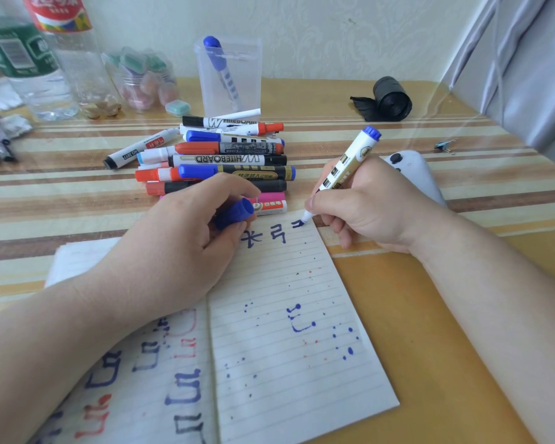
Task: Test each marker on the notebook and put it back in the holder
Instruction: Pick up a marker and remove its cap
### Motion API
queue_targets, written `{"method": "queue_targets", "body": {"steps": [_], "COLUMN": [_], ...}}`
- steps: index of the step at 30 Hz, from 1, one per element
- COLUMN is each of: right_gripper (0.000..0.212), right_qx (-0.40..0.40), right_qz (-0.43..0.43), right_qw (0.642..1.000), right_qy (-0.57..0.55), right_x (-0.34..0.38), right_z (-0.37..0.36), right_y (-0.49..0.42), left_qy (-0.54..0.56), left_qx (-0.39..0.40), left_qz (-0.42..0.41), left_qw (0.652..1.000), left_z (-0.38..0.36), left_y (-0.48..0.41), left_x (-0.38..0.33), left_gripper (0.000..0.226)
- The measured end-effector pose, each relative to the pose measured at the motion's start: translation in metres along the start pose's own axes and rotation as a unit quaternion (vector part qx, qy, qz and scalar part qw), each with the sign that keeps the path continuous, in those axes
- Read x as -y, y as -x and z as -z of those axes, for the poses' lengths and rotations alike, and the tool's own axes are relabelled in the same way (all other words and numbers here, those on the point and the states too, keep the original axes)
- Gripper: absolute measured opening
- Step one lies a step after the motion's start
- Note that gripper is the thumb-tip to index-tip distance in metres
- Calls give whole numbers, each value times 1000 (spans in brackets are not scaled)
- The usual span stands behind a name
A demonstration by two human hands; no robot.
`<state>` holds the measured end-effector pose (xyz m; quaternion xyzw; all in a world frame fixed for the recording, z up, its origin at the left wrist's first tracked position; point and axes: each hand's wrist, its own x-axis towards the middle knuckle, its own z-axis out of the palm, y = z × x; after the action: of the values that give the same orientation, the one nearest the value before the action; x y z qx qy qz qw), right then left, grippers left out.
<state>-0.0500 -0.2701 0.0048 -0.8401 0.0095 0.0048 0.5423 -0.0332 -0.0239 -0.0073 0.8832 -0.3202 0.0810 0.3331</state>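
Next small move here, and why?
Probably lift the marker tip off the notebook and press the blue cap back on. The right hand has its tip on the page beside blue strokes, the left hand holds the cap, and the holder has room.

Glossy tabletop (430, 347), clear plastic holder (237, 91)

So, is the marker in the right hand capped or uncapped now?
Uncapped: the marker has its bare tip on the notebook, and the left hand holds the blue cap.
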Motion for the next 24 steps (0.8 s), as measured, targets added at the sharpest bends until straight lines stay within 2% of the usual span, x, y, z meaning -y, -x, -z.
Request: {"method": "queue_targets", "body": {"steps": [3, 8, 16, 20, 24], "right_gripper": [17, 11, 15, 24, 22], "right_qx": [17, 47, 42, 32, 31], "right_qz": [-1, 26, 30, 27, 24], "right_qw": [999, 997, 997, 999, 999], "right_qy": [-46, -55, -52, -33, -26], "right_x": [2, 4, 3, 0, 1], "right_z": [1, 0, -1, -1, -2], "right_y": [4, 7, 6, 4, 4], "left_qy": [-4, 1, -5, -11, -15], "left_qx": [0, -3, -3, 1, 2], "left_qz": [-3, -4, -12, -11, -12], "left_qw": [1000, 1000, 1000, 1000, 1000], "left_z": [1, 0, 0, 0, 1], "left_y": [0, 0, 0, 0, 1], "left_x": [0, -1, -1, 0, 0], "left_gripper": [33, 33, 31, 32, 31]}}
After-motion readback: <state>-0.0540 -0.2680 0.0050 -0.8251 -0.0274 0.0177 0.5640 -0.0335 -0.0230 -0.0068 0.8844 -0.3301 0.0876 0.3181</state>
